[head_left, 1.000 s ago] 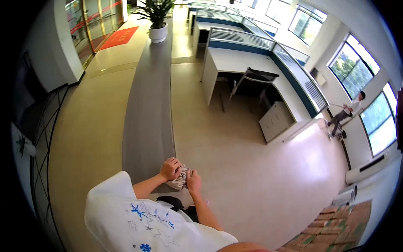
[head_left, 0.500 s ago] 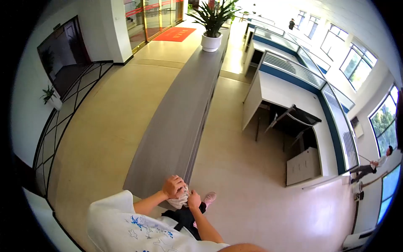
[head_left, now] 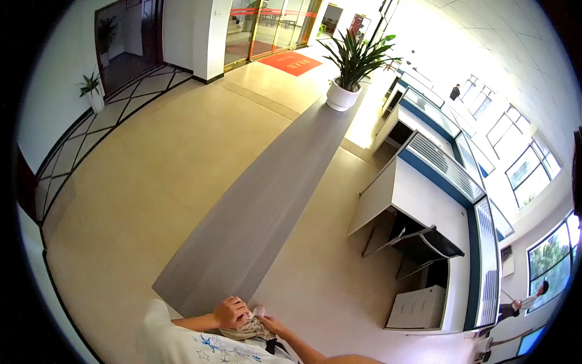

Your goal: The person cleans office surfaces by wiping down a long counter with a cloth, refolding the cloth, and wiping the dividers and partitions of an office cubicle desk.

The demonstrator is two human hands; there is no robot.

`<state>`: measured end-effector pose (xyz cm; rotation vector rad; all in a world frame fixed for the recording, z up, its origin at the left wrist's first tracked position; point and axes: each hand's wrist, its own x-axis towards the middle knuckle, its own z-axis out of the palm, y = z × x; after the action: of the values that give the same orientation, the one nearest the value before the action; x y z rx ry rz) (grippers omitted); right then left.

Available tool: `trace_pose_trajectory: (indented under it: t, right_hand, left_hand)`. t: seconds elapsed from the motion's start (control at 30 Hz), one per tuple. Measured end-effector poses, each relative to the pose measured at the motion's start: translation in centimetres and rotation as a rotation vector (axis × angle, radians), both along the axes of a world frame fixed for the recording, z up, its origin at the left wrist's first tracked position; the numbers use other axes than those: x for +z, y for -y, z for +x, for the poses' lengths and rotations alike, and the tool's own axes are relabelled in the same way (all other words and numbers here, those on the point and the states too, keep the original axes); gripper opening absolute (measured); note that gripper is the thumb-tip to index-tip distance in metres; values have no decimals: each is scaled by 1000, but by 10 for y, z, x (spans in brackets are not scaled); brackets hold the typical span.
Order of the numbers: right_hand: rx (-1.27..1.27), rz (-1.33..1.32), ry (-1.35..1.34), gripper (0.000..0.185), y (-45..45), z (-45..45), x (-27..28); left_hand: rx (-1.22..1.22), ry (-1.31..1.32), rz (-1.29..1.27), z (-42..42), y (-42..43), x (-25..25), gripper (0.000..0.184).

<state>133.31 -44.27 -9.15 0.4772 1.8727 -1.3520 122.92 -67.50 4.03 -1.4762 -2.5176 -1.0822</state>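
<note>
A crumpled, light beige cloth (head_left: pixel 247 331) is bunched between my two hands, close to my body at the near end of the long grey counter (head_left: pixel 242 206). My left hand (head_left: pixel 231 312) is closed over the upper left side of the cloth. On the cloth's right side, my right hand (head_left: pixel 271 325) grips it with bent fingers. Part of the cloth is hidden behind the hands and my white shirt.
A white-potted plant (head_left: pixel 343 96) stands at the counter's far end. To the right are desks with blue-edged partitions (head_left: pixel 445 164), a black chair (head_left: pixel 424 246) and a drawer cabinet (head_left: pixel 415 308). One person (head_left: pixel 515 306) holds a pole at far right; another (head_left: pixel 454 92) stands farther back.
My view has tilted and turned, so the counter and plant sit differently and my hands appear lower in the picture. Both hands still hold the cloth.
</note>
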Motion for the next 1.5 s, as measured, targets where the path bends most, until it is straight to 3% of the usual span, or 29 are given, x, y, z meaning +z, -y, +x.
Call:
trace_pose_trajectory:
  t: [0.1, 0.17, 0.2, 0.3, 0.43, 0.5, 0.57, 0.6, 0.7, 0.77, 0.8, 0.9, 0.93, 1.03, 1.07, 1.13, 1.17, 1.23, 1.27, 1.33, 1.4, 1.43, 1.5]
  right_hand:
    - [14, -215, 63, 79, -36, -24, 25]
    - [119, -258, 54, 80, -57, -68, 130]
    - [154, -158, 60, 85, -71, -78, 107]
    - [57, -137, -4, 90, -104, -108, 105]
    - [-69, -238, -145, 97, -167, -164, 153]
    - [-239, -137, -262, 83, -204, -188, 113]
    - [-419, -236, -308, 64, -254, -218, 159]
    - [-542, -286, -340, 49, -280, -233, 149]
    - [-852, -339, -520, 47, -364, -279, 156]
    - [-893, -254, -619, 48, -426, -314, 172]
    - [-917, -218, -650, 49, -448, -326, 179]
    - [-910, -170, -784, 49, -514, -374, 214]
    - [-849, -4, -825, 48, -533, -394, 197]
    - [-637, -89, -962, 42, -561, -433, 225]
    - [-529, 40, -929, 40, -567, -441, 248]
    - [-432, 81, -1064, 41, -574, -470, 242]
    - [-382, 100, -1124, 41, -580, -482, 237]
    - [-442, 109, -1137, 42, -600, -504, 226]
    - [-476, 176, -1141, 41, -614, -512, 218]
    - [-533, 260, -1105, 36, -652, -531, 219]
    - [-696, 236, -866, 36, -684, -545, 212]
    - [-676, 314, -887, 37, -691, -553, 215]
    - [-599, 545, -953, 38, -746, -578, 235]
  left_hand:
    - [107, 10, -56, -1, -13, 10, 14]
    - [145, -28, -63, -8, -30, 2, 15]
    - [169, -1, -42, -13, -40, -3, 15]
    - [217, 21, 15, -40, -83, -8, 17]
    - [153, 61, -35, -108, -151, 2, 20]
    - [151, 236, -115, -157, -197, -6, 27]
    - [148, 367, -127, -204, -253, -11, 36]
    - [147, 416, -98, -229, -287, -4, 40]
    - [82, 383, -100, -305, -381, 34, 57]
    - [64, 287, -96, -333, -437, 55, 60]
    - [66, 377, -104, -350, -461, 58, 73]
    - [35, 372, -243, -400, -521, 57, 88]
    - [29, 307, -354, -412, -536, 56, 95]
    - [3, 179, -54, -423, -589, 79, 95]
    - [-115, 316, 20, -431, -609, 96, 96]
    - [-219, 175, 121, -459, -642, 66, 91]
    - [-178, 117, 125, -468, -659, 58, 78]
    - [-90, 3, 129, -486, -694, 43, 53]
    - [-105, 122, 112, -503, -708, 26, 44]
    - [-157, 269, 195, -532, -744, 40, 28]
    - [-266, 151, 125, -570, -779, 33, 32]
    - [-323, 87, 89, -596, -789, 22, 34]
    - [-439, 354, 86, -644, -833, -5, 34]
